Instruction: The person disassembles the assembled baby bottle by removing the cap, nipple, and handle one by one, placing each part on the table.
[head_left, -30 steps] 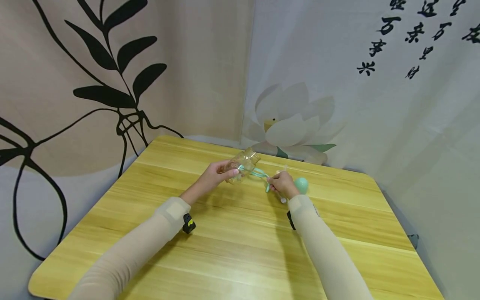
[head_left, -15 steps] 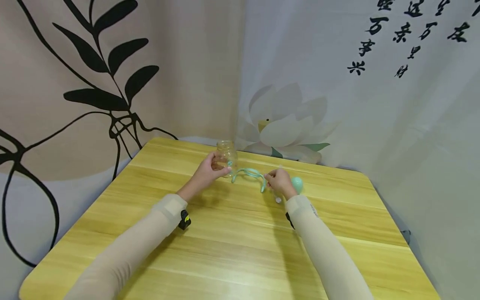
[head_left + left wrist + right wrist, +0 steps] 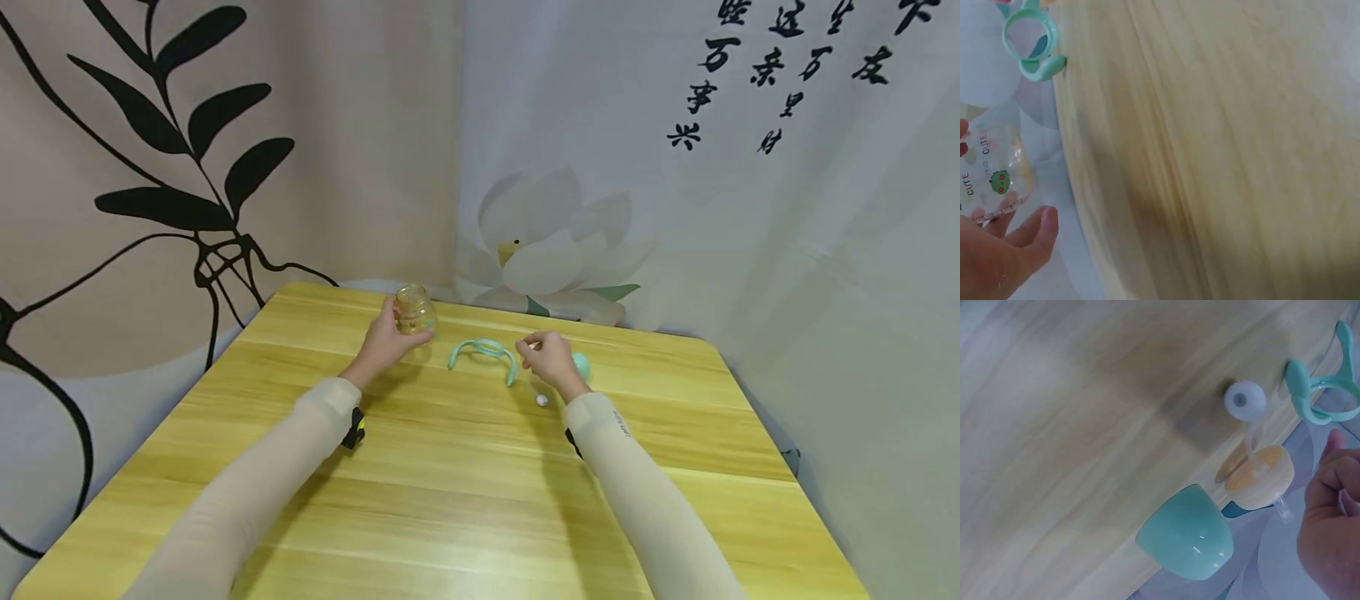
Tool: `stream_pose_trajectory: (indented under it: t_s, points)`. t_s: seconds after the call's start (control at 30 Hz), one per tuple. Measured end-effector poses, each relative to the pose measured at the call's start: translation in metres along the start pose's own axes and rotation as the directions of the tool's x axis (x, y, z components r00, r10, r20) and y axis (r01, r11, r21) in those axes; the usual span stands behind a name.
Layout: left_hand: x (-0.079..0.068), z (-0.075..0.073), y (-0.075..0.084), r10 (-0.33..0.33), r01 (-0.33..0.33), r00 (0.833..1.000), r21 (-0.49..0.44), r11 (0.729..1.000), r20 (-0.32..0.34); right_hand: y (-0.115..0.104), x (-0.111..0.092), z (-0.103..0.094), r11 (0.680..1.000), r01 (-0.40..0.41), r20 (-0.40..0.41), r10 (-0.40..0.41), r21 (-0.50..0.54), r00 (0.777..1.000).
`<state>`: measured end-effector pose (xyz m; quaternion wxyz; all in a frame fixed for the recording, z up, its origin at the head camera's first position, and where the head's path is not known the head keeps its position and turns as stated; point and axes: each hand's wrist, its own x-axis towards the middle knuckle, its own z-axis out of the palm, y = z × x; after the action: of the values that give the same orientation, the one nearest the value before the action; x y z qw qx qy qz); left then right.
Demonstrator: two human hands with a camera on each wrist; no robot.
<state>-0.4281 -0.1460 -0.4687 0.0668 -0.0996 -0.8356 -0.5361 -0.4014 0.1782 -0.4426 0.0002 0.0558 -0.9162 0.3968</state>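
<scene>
My left hand [image 3: 382,346] holds a clear amber-tinted baby bottle [image 3: 416,310] by its side, at the far left of the table. Its mouth faces up, and printed figures show on the bottle wall [image 3: 999,181] in the left wrist view. To the right, a mint-green two-handled bottle holder [image 3: 486,347] rests on the table. Beside that holder hovers my right hand [image 3: 551,360], fingers loosely curled, with nothing visible in its grip. Below this hand lie a pale straw lid [image 3: 1266,478] with a white weighted straw end [image 3: 1245,400] and a mint-green dome cap [image 3: 1188,534].
A pale wooden table [image 3: 450,483] with rounded corners carries everything. Directly behind its far edge hangs a printed curtain [image 3: 375,167] with leaves, a lotus and black characters.
The bottle has come away from the green holder, moved left and turned upright. My right hand has let go of the holder, which stays on the table. The head view has swung rightward.
</scene>
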Motion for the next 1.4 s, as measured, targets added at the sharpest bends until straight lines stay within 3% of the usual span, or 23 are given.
stream_pose_trajectory:
  t_s: [0.47,0.87,1.13,1.4]
  points:
    - [0.007,0.004,-0.003,-0.114,0.103,0.989,0.118,0.988,0.090,0.000,-0.001,0.003,0.999,0.041,0.039,-0.040,-0.015,0.998]
    - [0.001,0.000,0.004,-0.115,0.094,0.984,0.150,0.984,0.134,-0.003,-0.003,0.002,1.000,0.022,0.057,-0.021,-0.017,0.998]
    - [0.006,-0.001,0.004,-0.143,0.106,0.979,0.239,0.965,0.145,-0.007,-0.004,0.005,1.000,0.005,0.066,-0.005,-0.003,0.998]
    - [0.004,-0.011,-0.003,-0.178,0.130,0.962,0.225,0.966,0.208,-0.009,-0.002,0.010,1.000,0.021,0.072,-0.021,0.005,0.997]
